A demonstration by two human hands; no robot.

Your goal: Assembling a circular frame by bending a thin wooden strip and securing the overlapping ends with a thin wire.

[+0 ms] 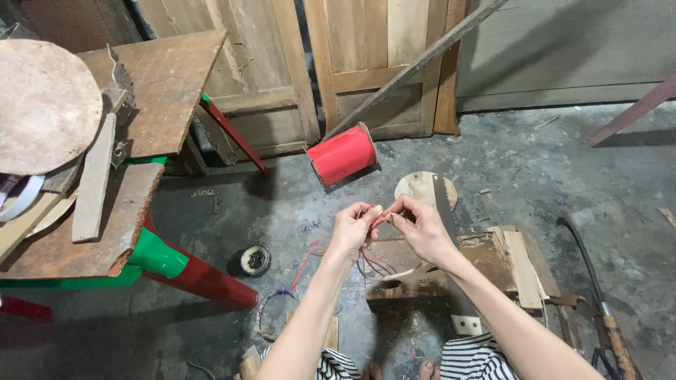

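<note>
Concrete floor (pixel 535 176), spool (pixel 343 154) at 12 | both hands, left hand (pixel 352 229), right hand (pixel 422 226), pinched on red cord (pixel 380 218) | step: twisting; next needs firm grip

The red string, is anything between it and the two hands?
No. Both the left hand and the right hand already pinch the red string directly with their fingertips. Its loose ends hang down freely towards the wooden block.

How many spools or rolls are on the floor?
2: a big red spool lying by the wooden doors, and a small dark roll left of the left hand. Others may be hidden.
</note>
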